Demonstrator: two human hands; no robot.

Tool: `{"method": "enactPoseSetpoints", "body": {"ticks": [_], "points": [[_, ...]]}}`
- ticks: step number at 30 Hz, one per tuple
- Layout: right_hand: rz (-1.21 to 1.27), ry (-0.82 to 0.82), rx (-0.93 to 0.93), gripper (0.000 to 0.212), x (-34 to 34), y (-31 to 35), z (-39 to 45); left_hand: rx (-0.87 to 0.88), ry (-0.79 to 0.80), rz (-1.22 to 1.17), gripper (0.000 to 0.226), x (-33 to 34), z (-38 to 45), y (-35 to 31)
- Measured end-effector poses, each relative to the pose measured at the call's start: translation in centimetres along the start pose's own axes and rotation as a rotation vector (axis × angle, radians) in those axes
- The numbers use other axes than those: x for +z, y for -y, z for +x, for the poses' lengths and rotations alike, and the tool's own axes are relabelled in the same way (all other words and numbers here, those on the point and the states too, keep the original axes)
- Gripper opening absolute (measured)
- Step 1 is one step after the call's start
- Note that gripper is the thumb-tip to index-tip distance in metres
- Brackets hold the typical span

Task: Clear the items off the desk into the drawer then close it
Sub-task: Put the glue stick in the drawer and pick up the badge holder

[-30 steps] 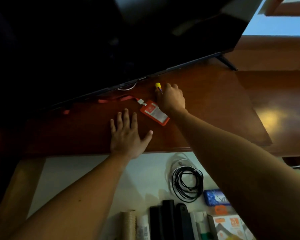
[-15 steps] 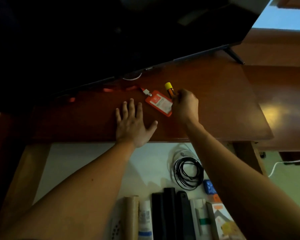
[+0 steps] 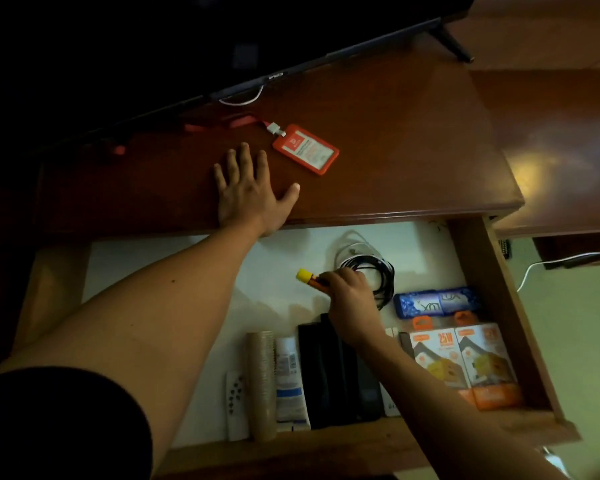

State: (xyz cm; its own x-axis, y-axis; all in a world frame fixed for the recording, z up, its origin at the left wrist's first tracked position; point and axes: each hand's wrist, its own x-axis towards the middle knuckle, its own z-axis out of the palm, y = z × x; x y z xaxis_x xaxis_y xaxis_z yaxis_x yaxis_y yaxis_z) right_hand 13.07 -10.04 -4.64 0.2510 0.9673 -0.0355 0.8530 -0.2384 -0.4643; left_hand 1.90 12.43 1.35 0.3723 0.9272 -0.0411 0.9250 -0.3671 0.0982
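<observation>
My right hand (image 3: 352,303) is shut on a small orange stick with a yellow cap (image 3: 307,277), held inside the open drawer (image 3: 482,278) above its white floor, next to a coiled black cable (image 3: 378,271). My left hand (image 3: 250,195) lies flat and open on the brown desk top (image 3: 413,161), fingers spread, near the front edge. A red badge holder (image 3: 305,148) on a red lanyard (image 3: 236,123) lies on the desk just beyond the left hand, touching nothing else.
A dark TV screen (image 3: 153,46) stands on the back of the desk, its foot (image 3: 454,46) at the right. The drawer holds a blue packet (image 3: 437,301), orange charger boxes (image 3: 465,362), a black case (image 3: 336,372), a tube (image 3: 288,379), a cardboard roll (image 3: 262,375) and a white remote (image 3: 234,400).
My right hand lifted the yellow-capped stick from the desk beside the badge and carried it down into the drawer. The left hand stayed flat on the desk.
</observation>
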Motion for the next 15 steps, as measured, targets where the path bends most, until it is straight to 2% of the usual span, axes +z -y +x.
{"method": "enactPoseSetpoints", "body": {"ticks": [2,5,15], "points": [[-0.112,0.123,-0.065,0.041,0.8,-0.2,-0.1,0.0,0.001,0.009,0.098,0.0,0.0,0.0],[-0.189,0.205,-0.144,0.037,1.0,-0.3,0.1,0.003,0.0,0.017,0.098,0.1,0.1,0.1],[-0.31,0.328,-0.219,0.038,0.6,-0.5,0.5,-0.001,-0.005,0.006,0.097,0.0,0.0,0.0]]}}
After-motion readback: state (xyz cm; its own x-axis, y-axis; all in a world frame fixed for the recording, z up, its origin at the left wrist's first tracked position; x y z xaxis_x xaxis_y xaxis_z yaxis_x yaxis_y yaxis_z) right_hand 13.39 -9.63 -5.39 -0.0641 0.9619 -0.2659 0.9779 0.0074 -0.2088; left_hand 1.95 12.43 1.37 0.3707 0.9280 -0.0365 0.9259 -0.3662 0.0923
